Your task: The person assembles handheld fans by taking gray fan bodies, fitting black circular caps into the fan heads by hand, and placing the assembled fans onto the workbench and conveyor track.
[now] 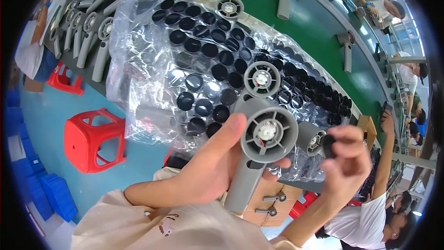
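Note:
My left hand point(206, 166) is closed round a grey hair dryer body point(268, 134). The dryer's round end faces up, showing spokes, a white hub and a bit of red wire; its handle points down toward me. Between the fingers of my right hand point(348, 162) is a small black round cap point(329, 146), held to the right of the dryer and apart from it. Just beyond the held one, another grey dryer body point(262, 79) lies on the plastic. A further dryer body point(312, 140) lies between my two hands, partly hidden.
Clear plastic sheeting point(143, 60) with many black round caps point(209, 50) covers the bench. More dryer bodies point(90, 32) stand at the far left. Others lie along the green belt point(314, 41). A red stool point(88, 139) stands at left. A co-worker's arm point(385, 153) reaches in from the right.

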`<state>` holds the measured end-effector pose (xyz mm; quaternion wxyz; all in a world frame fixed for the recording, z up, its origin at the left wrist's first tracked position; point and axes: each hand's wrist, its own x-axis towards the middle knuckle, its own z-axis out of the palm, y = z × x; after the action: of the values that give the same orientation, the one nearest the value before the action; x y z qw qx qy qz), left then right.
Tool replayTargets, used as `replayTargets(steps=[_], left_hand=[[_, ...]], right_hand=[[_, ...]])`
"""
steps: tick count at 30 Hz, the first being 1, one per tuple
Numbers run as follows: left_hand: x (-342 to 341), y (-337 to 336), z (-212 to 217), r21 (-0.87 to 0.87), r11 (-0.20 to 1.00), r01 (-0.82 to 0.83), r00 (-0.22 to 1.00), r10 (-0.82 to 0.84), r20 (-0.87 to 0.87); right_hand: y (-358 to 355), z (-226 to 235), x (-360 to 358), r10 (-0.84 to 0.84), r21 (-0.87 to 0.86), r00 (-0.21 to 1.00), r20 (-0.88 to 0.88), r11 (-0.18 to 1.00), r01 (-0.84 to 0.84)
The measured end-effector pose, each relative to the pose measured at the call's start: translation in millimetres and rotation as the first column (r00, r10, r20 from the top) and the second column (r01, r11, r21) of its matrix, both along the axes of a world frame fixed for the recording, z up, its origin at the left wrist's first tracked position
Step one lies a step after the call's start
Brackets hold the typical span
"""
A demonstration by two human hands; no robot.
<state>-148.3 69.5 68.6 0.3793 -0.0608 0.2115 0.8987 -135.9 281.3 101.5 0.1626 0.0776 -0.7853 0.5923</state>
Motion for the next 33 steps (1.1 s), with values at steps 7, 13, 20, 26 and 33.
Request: replayTargets(steps=[7,13,20,26,33], left_hand=[[-8.3,14.0,7.6,-0.153,0.987,-0.040,0.997,0.029,-0.069],[-2.2,20.5,8.1,-0.180,0.984,-0.001,1.000,-0.003,-0.023],[2.2,26.0,13.4,-0.103,0.994,-0.042,0.999,0.038,-0.039],[7.2,24.4,19.0,-0.073,0.994,-0.086,0.994,0.080,-0.081],[8.4,22.5,23.2,-0.086,0.990,-0.114,0.987,0.103,-0.123]], right_hand=[[-28.2,-5.8,17.3,-0.064,0.102,0.997,-0.053,0.992,0.069],[-8.8,6.9,22.7,-0.012,0.223,1.000,-0.022,0.975,0.017],[-3.1,7.5,32.1,0.006,0.037,0.997,-0.078,0.999,-0.003],[-4.3,23.5,32.7,0.146,0.398,0.987,-0.073,0.911,-0.105],[-18.6,24.2,41.3,0.042,0.342,0.998,-0.054,0.939,-0.021]])
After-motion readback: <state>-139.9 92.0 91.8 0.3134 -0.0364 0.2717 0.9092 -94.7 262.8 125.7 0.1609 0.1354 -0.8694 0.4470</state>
